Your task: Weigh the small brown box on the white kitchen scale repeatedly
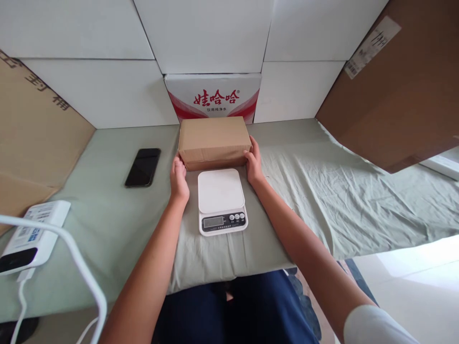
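A closed brown cardboard box (215, 136) rests on the cloth-covered table, just behind a white kitchen scale (220, 191). My left hand (179, 179) is pressed against the box's left side near its front corner. At the right end, my right hand (254, 161) grips the box, its thumb on the front face and its fingers along the side. Between my forearms lies the scale, with nothing on its platform and its display and buttons facing me. The display looks blank.
A black phone (143, 167) lies to the left. Beyond it are a white power bank (36, 234) with a white cable (77, 260) and a large carton (32, 143). A red-and-white carton (215, 95) stands behind the box. Another big brown carton (390, 91) stands at right.
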The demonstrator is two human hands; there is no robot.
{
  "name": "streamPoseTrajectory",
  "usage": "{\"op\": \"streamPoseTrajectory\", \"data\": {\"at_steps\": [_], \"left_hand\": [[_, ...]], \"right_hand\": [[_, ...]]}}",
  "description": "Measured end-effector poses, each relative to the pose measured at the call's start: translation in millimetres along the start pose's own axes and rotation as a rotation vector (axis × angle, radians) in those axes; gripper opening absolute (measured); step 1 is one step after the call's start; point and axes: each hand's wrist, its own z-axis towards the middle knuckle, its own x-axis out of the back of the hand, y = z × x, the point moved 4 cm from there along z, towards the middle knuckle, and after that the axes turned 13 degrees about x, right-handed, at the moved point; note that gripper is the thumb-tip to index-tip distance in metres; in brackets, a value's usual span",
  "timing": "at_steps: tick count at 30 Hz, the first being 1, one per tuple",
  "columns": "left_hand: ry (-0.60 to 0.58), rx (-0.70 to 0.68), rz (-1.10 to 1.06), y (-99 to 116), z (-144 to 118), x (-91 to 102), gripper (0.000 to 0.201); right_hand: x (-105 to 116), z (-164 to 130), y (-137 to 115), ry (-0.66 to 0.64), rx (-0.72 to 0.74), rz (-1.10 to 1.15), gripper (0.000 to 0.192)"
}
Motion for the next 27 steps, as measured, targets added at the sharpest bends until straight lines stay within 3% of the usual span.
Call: {"op": "streamPoseTrajectory", "data": {"at_steps": [15, 27], "left_hand": [[-0.006, 0.022, -0.005, -3, -2, 1.1, 0.081], [-0.026, -0.181, 0.067, 19, -19, 2.5, 0.074]], "right_hand": [[-8, -3, -25, -0.082, 0.114, -0.101, 0.066], [-9, -13, -31, -0.142, 0.331, -0.184, 0.086]]}}
